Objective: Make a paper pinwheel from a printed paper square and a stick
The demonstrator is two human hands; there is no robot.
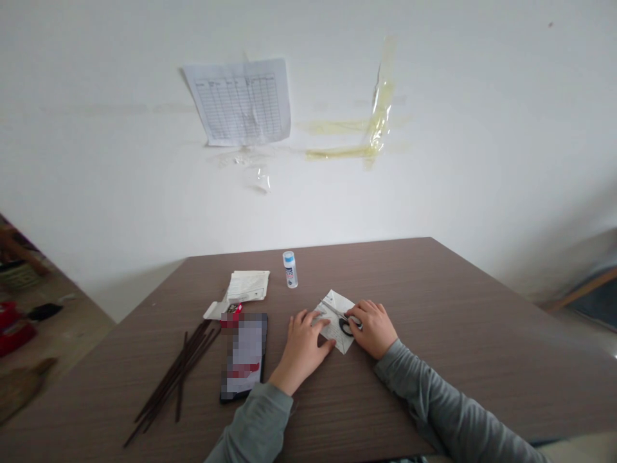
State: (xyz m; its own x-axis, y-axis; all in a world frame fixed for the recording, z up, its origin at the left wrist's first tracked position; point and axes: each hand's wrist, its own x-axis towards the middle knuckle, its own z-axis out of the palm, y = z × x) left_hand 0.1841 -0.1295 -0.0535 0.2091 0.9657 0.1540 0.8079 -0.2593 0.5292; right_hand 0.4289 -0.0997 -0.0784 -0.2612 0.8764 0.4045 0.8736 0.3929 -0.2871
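A folded square of printed white paper (343,346) lies on the table with crease lines across it. My left hand (304,344) rests at its left edge, fingers spread and the tips pressing on the paper. Small scissors (344,326) with black handles lie over the paper, blades pointing up and left. My right hand (375,326) has its fingers closed around the handle loops, partly hiding them. The scissor blades look shut or nearly so.
A glue stick (290,270) with a blue band stands behind the paper. To the left are a stack of paper pieces (248,286), a small red item (231,316), a phone (244,357) and several thin dark sticks (176,373). A wall with a taped printed sheet (241,103) rises behind the table.
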